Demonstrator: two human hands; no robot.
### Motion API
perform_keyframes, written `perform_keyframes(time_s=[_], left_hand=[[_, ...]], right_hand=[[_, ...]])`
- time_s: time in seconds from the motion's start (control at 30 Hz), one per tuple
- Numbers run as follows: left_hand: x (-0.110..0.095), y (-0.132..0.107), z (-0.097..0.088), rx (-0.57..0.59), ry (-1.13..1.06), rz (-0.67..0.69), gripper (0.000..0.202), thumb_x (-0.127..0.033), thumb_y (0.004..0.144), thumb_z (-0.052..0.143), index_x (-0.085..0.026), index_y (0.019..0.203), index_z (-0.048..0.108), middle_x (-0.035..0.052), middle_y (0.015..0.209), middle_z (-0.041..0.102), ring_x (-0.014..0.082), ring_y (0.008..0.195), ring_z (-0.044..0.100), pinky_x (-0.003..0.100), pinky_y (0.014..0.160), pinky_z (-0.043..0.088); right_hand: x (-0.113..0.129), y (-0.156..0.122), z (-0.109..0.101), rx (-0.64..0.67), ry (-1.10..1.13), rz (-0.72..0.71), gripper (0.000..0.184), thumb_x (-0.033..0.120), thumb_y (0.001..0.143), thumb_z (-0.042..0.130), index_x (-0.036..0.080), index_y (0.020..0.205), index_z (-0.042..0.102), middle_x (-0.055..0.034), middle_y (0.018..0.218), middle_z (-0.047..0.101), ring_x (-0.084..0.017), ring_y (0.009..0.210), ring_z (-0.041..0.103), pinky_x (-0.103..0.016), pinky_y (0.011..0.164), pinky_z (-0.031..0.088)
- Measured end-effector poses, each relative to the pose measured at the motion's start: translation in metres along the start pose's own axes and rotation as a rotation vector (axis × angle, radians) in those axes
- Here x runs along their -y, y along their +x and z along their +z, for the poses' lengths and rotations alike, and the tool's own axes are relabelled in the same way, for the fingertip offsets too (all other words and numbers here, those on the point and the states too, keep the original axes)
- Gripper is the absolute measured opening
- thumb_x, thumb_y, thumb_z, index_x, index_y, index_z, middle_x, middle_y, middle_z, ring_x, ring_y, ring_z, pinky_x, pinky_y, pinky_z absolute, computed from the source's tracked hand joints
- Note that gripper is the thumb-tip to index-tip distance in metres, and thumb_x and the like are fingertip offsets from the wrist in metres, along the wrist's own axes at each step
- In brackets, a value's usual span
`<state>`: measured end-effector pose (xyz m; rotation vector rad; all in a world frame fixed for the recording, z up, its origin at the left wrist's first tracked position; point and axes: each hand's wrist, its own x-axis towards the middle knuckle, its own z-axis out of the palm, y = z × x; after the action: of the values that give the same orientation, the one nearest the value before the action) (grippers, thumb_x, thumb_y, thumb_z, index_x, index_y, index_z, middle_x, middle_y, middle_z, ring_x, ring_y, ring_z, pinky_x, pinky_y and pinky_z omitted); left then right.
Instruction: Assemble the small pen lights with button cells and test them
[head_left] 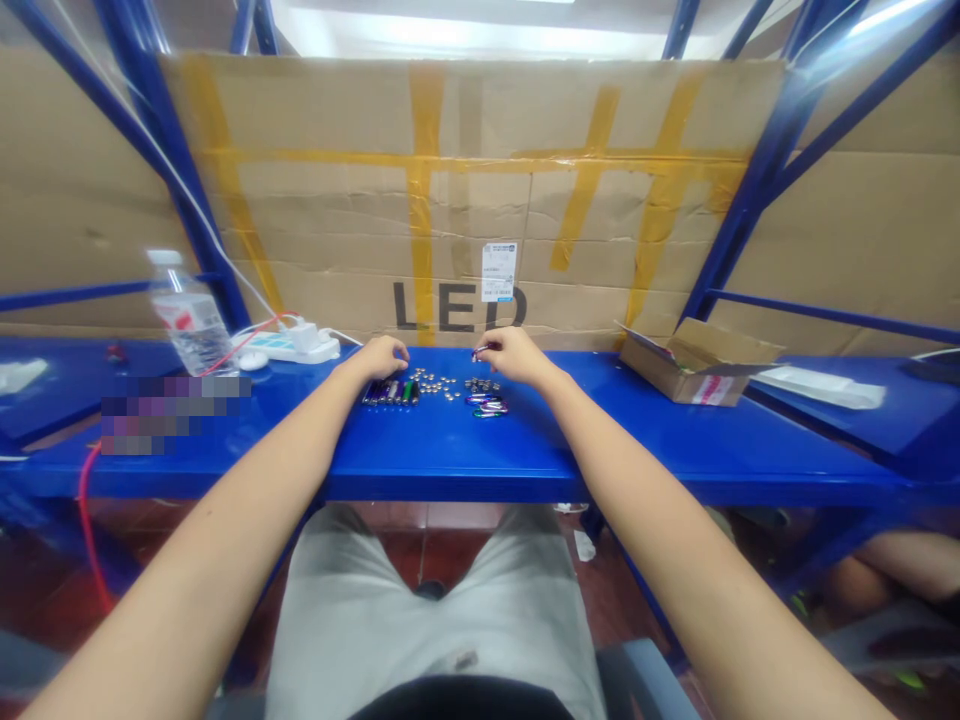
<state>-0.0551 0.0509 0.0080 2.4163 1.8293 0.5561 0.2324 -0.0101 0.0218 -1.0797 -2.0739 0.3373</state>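
My right hand [516,354] pinches a small dark, shiny tube [484,350] just above the table. Under it lie several small silver-and-dark pieces [482,385] and a few shiny coloured pieces, purple and green [487,405]. My left hand [382,357] has curled fingers, close over a row of small metallic tubes [390,392] in dark, purple and green tones. Whether anything is between its fingertips is hidden. Small round silver discs [435,384], like button cells, are scattered between both hands.
The blue table [457,450] backs onto a large cardboard sheet [337,230]. At left stand a water bottle [187,315] and a white power strip [292,343] with cables. An opened cardboard box [690,365] and white packaging [821,386] lie right. Another person's bare limb [911,565] shows at lower right.
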Motion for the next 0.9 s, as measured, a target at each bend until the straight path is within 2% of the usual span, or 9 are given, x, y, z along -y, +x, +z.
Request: perform_keyframes(time_s=[0.27,0.4,0.5,0.57,0.67,0.77,0.9], left_hand=[[-0.001,-0.002,-0.006,-0.024,-0.004,-0.160,0.015,-0.022,0.077,0.071,-0.016,0.089,0.078,0.0119,0.092,0.078,0.0224,0.087,0.072,0.030,0.083,0.055],[0.014,-0.002,-0.014,0.036,0.161,-0.272,0.011,-0.017,0.068,0.075,-0.015,0.079,0.074,0.0149,0.089,0.077,0.0257,0.085,0.073,0.030,0.078,0.055],[0.029,-0.004,-0.023,0.116,0.238,-0.369,0.012,-0.021,0.065,0.079,-0.016,0.071,0.070,0.0139,0.072,0.074,0.0281,0.079,0.073,0.030,0.072,0.056],[0.035,-0.008,-0.029,0.193,0.190,-0.439,0.017,-0.027,0.067,0.080,-0.016,0.072,0.069,0.0108,0.061,0.068,0.0274,0.071,0.072,0.031,0.068,0.057],[0.036,-0.013,-0.033,0.267,0.060,-0.493,0.023,-0.034,0.072,0.079,-0.014,0.079,0.069,0.0078,0.057,0.064,0.0236,0.062,0.068,0.031,0.062,0.058],[0.029,-0.017,-0.034,0.339,-0.070,-0.495,0.025,-0.033,0.073,0.079,-0.013,0.079,0.067,0.0077,0.062,0.065,0.0199,0.058,0.066,0.030,0.062,0.059],[0.022,-0.017,-0.033,0.417,-0.164,-0.457,0.026,-0.034,0.073,0.081,-0.014,0.076,0.065,0.0092,0.064,0.066,0.0212,0.056,0.067,0.034,0.063,0.061]], right_hand=[[0.001,-0.001,0.000,0.003,-0.009,0.015,0.016,0.007,0.083,0.060,0.014,0.080,0.073,-0.0051,0.078,0.073,-0.013,0.064,0.062,-0.028,0.070,0.050],[0.002,-0.001,0.000,0.011,-0.014,0.018,0.015,0.006,0.083,0.060,0.015,0.079,0.072,-0.0049,0.078,0.073,-0.013,0.064,0.062,-0.027,0.068,0.049],[0.002,-0.001,0.000,0.017,-0.013,0.023,0.015,0.006,0.083,0.060,0.015,0.079,0.072,-0.0047,0.078,0.073,-0.013,0.064,0.062,-0.026,0.066,0.048],[0.002,-0.001,0.001,0.023,-0.017,0.021,0.015,0.007,0.083,0.060,0.015,0.079,0.072,-0.0047,0.078,0.073,-0.013,0.065,0.063,-0.026,0.066,0.048],[0.001,-0.001,0.001,0.026,-0.027,0.016,0.015,0.008,0.083,0.060,0.015,0.079,0.072,-0.0051,0.079,0.073,-0.014,0.067,0.063,-0.026,0.068,0.049],[0.001,-0.001,0.000,0.029,-0.036,0.013,0.013,0.009,0.083,0.061,0.015,0.079,0.072,-0.0054,0.080,0.074,-0.014,0.069,0.064,-0.026,0.069,0.049],[0.001,-0.002,0.000,0.039,-0.034,0.017,0.013,0.009,0.083,0.061,0.014,0.079,0.072,-0.0053,0.078,0.073,-0.013,0.067,0.063,-0.026,0.067,0.048]])
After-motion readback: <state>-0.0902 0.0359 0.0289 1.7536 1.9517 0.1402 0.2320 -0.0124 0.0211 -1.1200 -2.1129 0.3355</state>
